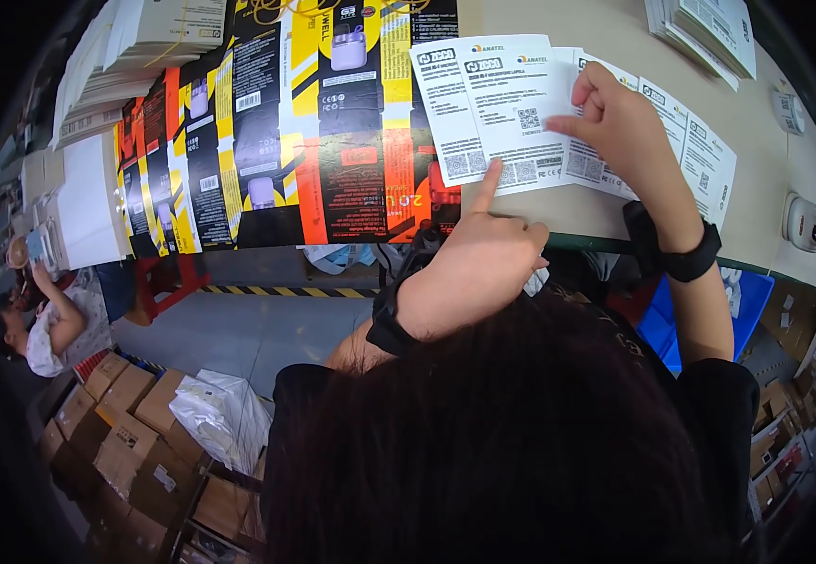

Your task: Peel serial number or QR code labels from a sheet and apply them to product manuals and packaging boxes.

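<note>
Dark hair (511, 442) fills lower frame, hiding person's body & counter (605, 28) front edge.

Left hand (488, 254), just below the fanned white leaflets (507, 108), is mostly curled w/ index finger out, tip pressing the bottom edge of one sheet. Right hand (619, 122) pinches a leaflet's right side, thumb underneath hidden. Flat orange-black cartons (267, 141) lie left of leaflets, overlapped; their tops cut off. Paper stack (709, 28) far right of leaflets, partly out of frame.
</note>
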`<action>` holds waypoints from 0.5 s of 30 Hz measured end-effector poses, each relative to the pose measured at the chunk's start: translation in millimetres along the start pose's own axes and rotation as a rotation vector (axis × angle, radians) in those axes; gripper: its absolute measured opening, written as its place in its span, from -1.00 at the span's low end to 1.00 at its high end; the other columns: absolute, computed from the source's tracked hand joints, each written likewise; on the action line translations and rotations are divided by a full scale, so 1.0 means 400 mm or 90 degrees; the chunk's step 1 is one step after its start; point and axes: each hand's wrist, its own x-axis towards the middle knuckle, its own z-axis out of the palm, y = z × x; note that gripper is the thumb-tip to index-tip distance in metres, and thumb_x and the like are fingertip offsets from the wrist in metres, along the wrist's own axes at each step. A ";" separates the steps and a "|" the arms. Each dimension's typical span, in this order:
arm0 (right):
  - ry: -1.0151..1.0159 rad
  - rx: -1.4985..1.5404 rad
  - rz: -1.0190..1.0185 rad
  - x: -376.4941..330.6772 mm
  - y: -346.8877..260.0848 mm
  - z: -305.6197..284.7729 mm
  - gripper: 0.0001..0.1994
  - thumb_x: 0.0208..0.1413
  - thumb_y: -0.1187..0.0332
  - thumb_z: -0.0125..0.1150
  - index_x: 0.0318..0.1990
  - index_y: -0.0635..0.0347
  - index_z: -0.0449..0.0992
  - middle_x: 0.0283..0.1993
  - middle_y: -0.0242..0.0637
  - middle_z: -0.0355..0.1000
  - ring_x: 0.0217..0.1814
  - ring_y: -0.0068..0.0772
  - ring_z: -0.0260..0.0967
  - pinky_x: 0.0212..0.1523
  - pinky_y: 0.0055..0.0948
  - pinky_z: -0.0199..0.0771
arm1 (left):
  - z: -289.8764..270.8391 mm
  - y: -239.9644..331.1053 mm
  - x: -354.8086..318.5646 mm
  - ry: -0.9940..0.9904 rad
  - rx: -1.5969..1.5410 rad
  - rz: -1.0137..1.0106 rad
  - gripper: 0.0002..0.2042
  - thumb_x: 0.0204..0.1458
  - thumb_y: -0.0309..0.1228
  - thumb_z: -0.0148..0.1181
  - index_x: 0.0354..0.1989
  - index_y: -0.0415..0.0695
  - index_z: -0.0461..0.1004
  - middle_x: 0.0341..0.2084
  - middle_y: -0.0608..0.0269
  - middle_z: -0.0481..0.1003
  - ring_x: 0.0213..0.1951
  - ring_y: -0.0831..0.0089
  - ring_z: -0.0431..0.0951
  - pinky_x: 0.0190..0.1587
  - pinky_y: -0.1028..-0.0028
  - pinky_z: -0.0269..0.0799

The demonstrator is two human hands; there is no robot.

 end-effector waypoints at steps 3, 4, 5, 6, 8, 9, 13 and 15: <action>-0.030 -0.036 -0.027 -0.007 -0.004 -0.015 -0.67 -0.24 0.33 0.35 -0.47 0.17 0.23 -0.76 -0.45 0.12 -0.71 -0.63 0.05 -0.68 -0.55 0.04 | -0.001 -0.001 0.001 0.001 -0.008 -0.005 -0.82 -0.13 -0.38 0.14 -0.54 -0.19 0.29 -0.73 0.15 0.35 -0.46 0.15 0.44 0.21 0.00 -0.23; -0.042 -0.044 -0.029 -0.008 -0.005 -0.020 -0.65 -0.25 0.33 0.36 -0.46 0.18 0.23 -0.76 -0.44 0.11 -0.70 -0.60 0.06 -0.67 -0.53 0.05 | -0.001 -0.001 0.002 0.000 -0.013 -0.004 -0.82 -0.14 -0.38 0.14 -0.54 -0.19 0.30 -0.73 0.15 0.35 -0.46 0.15 0.44 0.21 0.00 -0.23; -0.055 -0.052 -0.030 -0.008 -0.007 -0.021 -0.64 -0.27 0.32 0.36 -0.45 0.18 0.23 -0.76 -0.43 0.11 -0.70 -0.58 0.08 -0.66 -0.52 0.06 | -0.001 -0.001 0.002 0.001 -0.013 -0.006 -0.82 -0.14 -0.38 0.14 -0.54 -0.19 0.30 -0.73 0.15 0.35 -0.46 0.15 0.44 0.21 0.00 -0.23; -0.056 -0.051 -0.032 -0.008 -0.008 -0.018 -0.64 -0.27 0.32 0.36 -0.45 0.18 0.23 -0.76 -0.43 0.11 -0.70 -0.58 0.08 -0.66 -0.52 0.06 | -0.001 0.000 0.002 -0.003 -0.007 -0.006 -0.82 -0.13 -0.38 0.14 -0.54 -0.19 0.30 -0.73 0.15 0.34 -0.46 0.15 0.44 0.21 0.00 -0.23; -0.037 -0.093 -0.047 -0.006 -0.012 -0.016 -0.65 -0.26 0.26 0.35 -0.50 0.18 0.24 -0.76 -0.41 0.13 -0.70 -0.52 0.08 -0.66 -0.49 0.07 | -0.002 0.001 0.003 -0.010 0.003 -0.004 -0.82 -0.13 -0.38 0.14 -0.54 -0.20 0.30 -0.74 0.15 0.34 -0.47 0.15 0.44 0.21 0.01 -0.23; -0.027 -0.115 -0.054 -0.005 -0.013 -0.016 -0.65 -0.25 0.23 0.34 -0.52 0.17 0.25 -0.76 -0.39 0.14 -0.70 -0.49 0.08 -0.66 -0.48 0.07 | -0.001 0.002 0.004 -0.010 0.003 -0.003 -0.82 -0.13 -0.38 0.14 -0.54 -0.20 0.30 -0.74 0.15 0.34 -0.47 0.15 0.44 0.21 0.01 -0.23; 0.076 -0.230 -0.232 0.030 -0.035 0.022 -0.63 -0.21 0.13 0.29 -0.62 0.19 0.25 -0.75 -0.32 0.19 -0.70 -0.36 0.12 -0.65 -0.45 0.10 | 0.006 0.005 0.003 -0.012 0.035 -0.002 -0.82 -0.13 -0.36 0.13 -0.54 -0.20 0.30 -0.75 0.15 0.33 -0.47 0.16 0.45 0.22 0.02 -0.22; 0.070 -0.241 -0.213 0.066 -0.038 0.026 -0.62 -0.20 0.11 0.27 -0.64 0.19 0.26 -0.74 -0.30 0.21 -0.69 -0.33 0.15 -0.65 -0.43 0.11 | 0.007 0.004 0.002 -0.015 0.055 0.000 -0.82 -0.11 -0.35 0.12 -0.54 -0.20 0.31 -0.74 0.16 0.34 -0.48 0.17 0.45 0.22 0.03 -0.22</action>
